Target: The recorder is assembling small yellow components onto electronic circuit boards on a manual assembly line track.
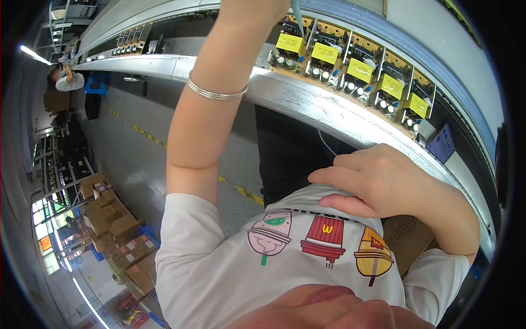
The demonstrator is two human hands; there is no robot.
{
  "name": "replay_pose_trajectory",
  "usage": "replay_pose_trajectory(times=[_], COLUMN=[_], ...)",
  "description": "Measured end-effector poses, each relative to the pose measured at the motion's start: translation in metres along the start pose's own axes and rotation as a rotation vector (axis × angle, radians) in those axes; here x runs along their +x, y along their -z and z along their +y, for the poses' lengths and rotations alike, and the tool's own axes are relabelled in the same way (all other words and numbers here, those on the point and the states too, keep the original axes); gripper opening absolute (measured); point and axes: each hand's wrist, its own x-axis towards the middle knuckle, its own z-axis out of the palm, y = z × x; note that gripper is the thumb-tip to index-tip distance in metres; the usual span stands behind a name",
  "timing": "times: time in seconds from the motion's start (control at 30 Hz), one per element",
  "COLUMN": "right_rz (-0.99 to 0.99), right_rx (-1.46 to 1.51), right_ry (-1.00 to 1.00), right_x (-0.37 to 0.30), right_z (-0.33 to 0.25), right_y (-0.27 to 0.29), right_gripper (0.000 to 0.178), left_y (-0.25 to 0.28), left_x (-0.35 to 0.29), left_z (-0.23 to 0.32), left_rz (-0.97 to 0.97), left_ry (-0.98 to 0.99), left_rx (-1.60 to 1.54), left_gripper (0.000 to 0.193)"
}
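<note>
My left hand (pixel 257 6) reaches over the far rail, cut off by the upper edge, so its fingers are hidden. Right beside it, a tapered teal tool tip (pixel 297 17) points down at the leftmost board section; whether the hand grips it is out of sight. The tan circuit board (pixel 285 70) lies on the line, carrying yellow transformers (pixel 324 53), silver heat-sink plates and small round capacitors. A white lump sits by the middle transformer. In front of my shirt, my right hand (pixel 381 181) is open and holds nothing, thumb and forefinger apart.
A metal rail (pixel 307 93) runs between me and the boards. More boards (pixel 131 41) sit farther left on the line. A blue-and-white card (pixel 441 143) lies right of the board. Cardboard boxes (pixel 118 227), a blue stool (pixel 96 84) and another person (pixel 70 81) are to the left.
</note>
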Motion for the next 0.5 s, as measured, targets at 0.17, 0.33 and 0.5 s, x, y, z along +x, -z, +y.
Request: replay_pose_trajectory(times=[0.17, 0.33, 0.5], right_rz=[-0.005, 0.001, 0.046], right_rx=[0.015, 0.017, 0.03], right_ry=[-0.018, -0.022, 0.012], right_x=[0.001, -0.001, 0.001], right_z=[0.0, -0.001, 0.0], right_y=[0.0, 0.0, -0.002], right_gripper=[0.022, 0.022, 0.025], left_y=[-0.01, -0.013, -0.01], left_x=[-0.005, -0.008, -0.007], left_z=[-0.004, -0.003, -0.008], left_rz=[0.067, 0.06, 0.029], left_ry=[0.048, 0.041, -0.011], left_rx=[0.007, 0.027, 0.032], left_gripper=[0.028, 0.027, 0.025])
